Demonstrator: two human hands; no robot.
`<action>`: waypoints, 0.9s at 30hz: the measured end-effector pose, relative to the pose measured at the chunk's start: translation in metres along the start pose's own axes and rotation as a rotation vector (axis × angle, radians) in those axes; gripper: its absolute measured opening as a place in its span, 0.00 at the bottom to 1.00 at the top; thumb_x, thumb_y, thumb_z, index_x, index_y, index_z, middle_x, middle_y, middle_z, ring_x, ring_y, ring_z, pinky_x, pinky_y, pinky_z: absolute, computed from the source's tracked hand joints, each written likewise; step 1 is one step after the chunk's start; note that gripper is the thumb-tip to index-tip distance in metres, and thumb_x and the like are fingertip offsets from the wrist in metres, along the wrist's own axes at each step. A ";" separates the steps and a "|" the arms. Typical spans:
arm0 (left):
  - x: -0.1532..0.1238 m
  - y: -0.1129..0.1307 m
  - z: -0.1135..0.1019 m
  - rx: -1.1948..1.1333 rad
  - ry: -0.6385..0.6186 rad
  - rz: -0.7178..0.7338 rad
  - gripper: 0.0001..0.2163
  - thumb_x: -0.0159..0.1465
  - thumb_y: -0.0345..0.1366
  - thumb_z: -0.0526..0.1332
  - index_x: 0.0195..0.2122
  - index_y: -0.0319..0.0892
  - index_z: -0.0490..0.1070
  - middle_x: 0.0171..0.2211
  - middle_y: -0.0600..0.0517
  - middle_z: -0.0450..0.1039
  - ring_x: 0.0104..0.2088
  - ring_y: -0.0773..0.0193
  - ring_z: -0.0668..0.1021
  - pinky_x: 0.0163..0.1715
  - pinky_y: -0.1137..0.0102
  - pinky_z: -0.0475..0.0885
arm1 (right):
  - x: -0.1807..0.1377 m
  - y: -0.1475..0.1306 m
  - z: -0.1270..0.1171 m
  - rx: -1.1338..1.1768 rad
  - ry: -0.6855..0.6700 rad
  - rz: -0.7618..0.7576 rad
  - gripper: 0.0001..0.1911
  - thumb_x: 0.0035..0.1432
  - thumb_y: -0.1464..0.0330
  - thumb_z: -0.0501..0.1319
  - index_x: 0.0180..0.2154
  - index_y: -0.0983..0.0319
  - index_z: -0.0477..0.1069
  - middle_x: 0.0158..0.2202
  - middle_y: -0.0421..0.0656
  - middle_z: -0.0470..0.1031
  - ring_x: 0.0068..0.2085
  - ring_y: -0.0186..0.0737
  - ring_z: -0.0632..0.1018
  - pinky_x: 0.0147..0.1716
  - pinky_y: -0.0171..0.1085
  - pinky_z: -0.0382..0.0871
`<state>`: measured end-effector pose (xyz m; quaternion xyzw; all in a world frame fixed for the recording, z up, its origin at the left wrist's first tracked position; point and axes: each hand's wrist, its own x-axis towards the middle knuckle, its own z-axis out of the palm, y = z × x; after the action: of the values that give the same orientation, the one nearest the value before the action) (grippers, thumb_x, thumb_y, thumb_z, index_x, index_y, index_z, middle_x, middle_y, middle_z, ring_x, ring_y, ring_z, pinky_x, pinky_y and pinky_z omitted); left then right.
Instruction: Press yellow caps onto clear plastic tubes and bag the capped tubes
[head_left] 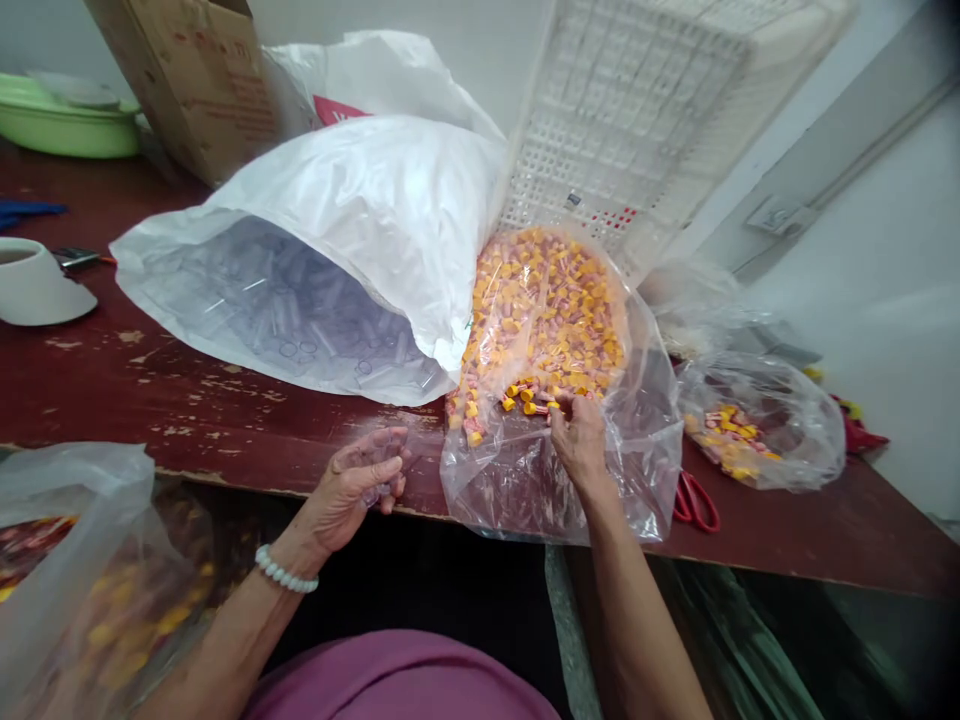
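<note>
My left hand, with a beaded bracelet on its wrist, is closed around several clear plastic tubes at the table's front edge. My right hand reaches into the mouth of a clear plastic bag filled with small yellow-capped pink pieces. Its fingertips are pinched among the loose pieces; whether one is between them is hidden. To the left of that bag, a large white sack lies on its side, its mouth showing many clear tubes.
A white plastic crate leans behind the bag. Red-handled scissors and a smaller bag of pieces lie to the right. At left are a white cup, a cardboard box, a green basin and another filled bag.
</note>
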<state>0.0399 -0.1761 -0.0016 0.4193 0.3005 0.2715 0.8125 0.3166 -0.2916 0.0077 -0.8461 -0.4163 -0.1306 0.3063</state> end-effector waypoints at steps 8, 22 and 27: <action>-0.001 -0.005 0.005 0.019 -0.007 -0.018 0.21 0.51 0.33 0.69 0.46 0.42 0.69 0.34 0.51 0.72 0.23 0.70 0.74 0.14 0.78 0.63 | 0.017 0.030 0.033 -0.142 -0.200 -0.108 0.14 0.54 0.75 0.54 0.43 0.65 0.71 0.41 0.52 0.72 0.43 0.46 0.71 0.45 0.43 0.64; -0.010 -0.009 0.015 -0.045 -0.085 0.048 0.19 0.50 0.31 0.69 0.44 0.42 0.70 0.35 0.52 0.71 0.22 0.70 0.75 0.14 0.78 0.65 | 0.003 -0.007 0.035 -0.021 -0.023 -0.126 0.15 0.56 0.71 0.53 0.46 0.63 0.69 0.42 0.50 0.73 0.45 0.48 0.69 0.47 0.47 0.61; -0.015 -0.010 0.021 -0.036 -0.103 0.054 0.19 0.52 0.31 0.68 0.45 0.44 0.70 0.36 0.52 0.71 0.23 0.70 0.75 0.14 0.78 0.65 | -0.027 -0.053 0.015 0.723 0.007 0.102 0.14 0.58 0.62 0.57 0.44 0.60 0.65 0.31 0.39 0.70 0.32 0.35 0.71 0.33 0.36 0.68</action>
<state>0.0473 -0.2023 0.0038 0.4260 0.2422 0.2766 0.8266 0.2578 -0.2736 0.0050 -0.7023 -0.3918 0.0374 0.5932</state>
